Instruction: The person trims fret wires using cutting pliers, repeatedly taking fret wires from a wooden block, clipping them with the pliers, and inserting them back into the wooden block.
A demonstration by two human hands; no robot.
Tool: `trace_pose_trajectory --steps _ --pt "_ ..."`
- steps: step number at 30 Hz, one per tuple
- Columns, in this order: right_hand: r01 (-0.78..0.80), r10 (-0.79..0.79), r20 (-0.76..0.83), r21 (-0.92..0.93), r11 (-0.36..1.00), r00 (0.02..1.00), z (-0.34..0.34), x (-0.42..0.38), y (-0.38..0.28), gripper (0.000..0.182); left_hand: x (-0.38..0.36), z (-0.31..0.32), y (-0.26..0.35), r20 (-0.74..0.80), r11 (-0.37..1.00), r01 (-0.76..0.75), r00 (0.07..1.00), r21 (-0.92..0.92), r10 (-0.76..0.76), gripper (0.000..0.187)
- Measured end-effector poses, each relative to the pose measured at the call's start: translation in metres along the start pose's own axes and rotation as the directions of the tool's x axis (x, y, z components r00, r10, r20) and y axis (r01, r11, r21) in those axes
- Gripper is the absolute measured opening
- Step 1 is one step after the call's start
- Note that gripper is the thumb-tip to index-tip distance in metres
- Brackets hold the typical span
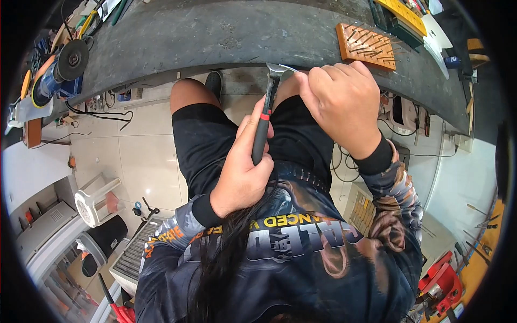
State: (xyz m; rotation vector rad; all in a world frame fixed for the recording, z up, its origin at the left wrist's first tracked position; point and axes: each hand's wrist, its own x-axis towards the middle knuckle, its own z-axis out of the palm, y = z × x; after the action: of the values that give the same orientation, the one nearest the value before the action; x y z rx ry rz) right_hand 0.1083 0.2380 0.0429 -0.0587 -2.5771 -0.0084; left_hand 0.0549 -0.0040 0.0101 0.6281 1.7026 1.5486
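Observation:
My left hand is wrapped round the dark grey handle of a hand tool with a red band, which points away from me. Its metal head flares out at the bench's front edge, above my lap. Just right of that head, my right hand is closed in a fist, knuckles up, thumb toward the tool. A thin shiny metal piece shows between the tool head and my right thumb; the fingers hide its other end.
The dark workbench spans the top. On it stand a wooden block with several thin bits and, at left, an angle grinder. A white stool is on the tiled floor at left. Red equipment lies at lower right.

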Motion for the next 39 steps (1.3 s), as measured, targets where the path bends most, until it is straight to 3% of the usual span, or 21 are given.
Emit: trace_pose_trajectory --steps 5,8,10,13,16,32,34,36,39 --pt "0.016 -0.013 -0.062 0.039 0.999 0.998 0.003 0.006 0.009 0.038 0.005 -0.005 0.007 0.002 1.000 -0.024 1.000 0.020 0.024 0.100" --pt "0.009 -0.006 -0.039 0.072 0.997 0.999 -0.010 0.011 0.011 0.025 0.006 -0.007 0.006 0.002 0.997 -0.071 0.997 0.043 0.071 0.100" --pt "-0.135 0.117 0.077 0.316 0.939 0.990 -0.017 0.009 0.010 0.016 0.006 -0.007 0.009 0.017 0.998 -0.063 0.998 0.031 0.062 0.104" --pt "-0.058 0.035 0.063 0.430 0.901 0.997 -0.010 0.002 0.013 0.029 0.007 -0.008 0.006 0.052 0.996 -0.073 0.996 0.045 0.071 0.108" --pt "-0.079 0.047 0.083 0.447 0.891 0.995 -0.010 -0.002 0.011 0.031 0.007 -0.007 0.007 0.080 0.995 -0.082 0.994 0.055 0.077 0.108" --pt "-0.029 -0.006 0.085 0.399 0.916 0.996 -0.011 -0.005 0.010 0.034 0.005 -0.010 0.001 0.105 0.986 -0.114 0.989 0.124 0.102 0.108" --pt "-0.034 0.020 0.046 0.317 0.948 0.999 -0.013 -0.002 0.007 0.020 0.004 -0.008 0.002 0.093 0.993 -0.082 0.993 0.083 0.074 0.108" --pt "-0.027 0.016 0.051 0.235 0.972 0.999 -0.015 -0.001 0.009 0.017 0.005 -0.009 0.005 0.081 0.998 -0.051 0.996 0.041 0.048 0.108" --pt "0.025 -0.026 0.013 0.114 0.993 1.000 -0.012 0.002 0.013 0.029 0.005 -0.009 0.007 0.081 0.998 -0.026 0.997 0.059 0.021 0.107"
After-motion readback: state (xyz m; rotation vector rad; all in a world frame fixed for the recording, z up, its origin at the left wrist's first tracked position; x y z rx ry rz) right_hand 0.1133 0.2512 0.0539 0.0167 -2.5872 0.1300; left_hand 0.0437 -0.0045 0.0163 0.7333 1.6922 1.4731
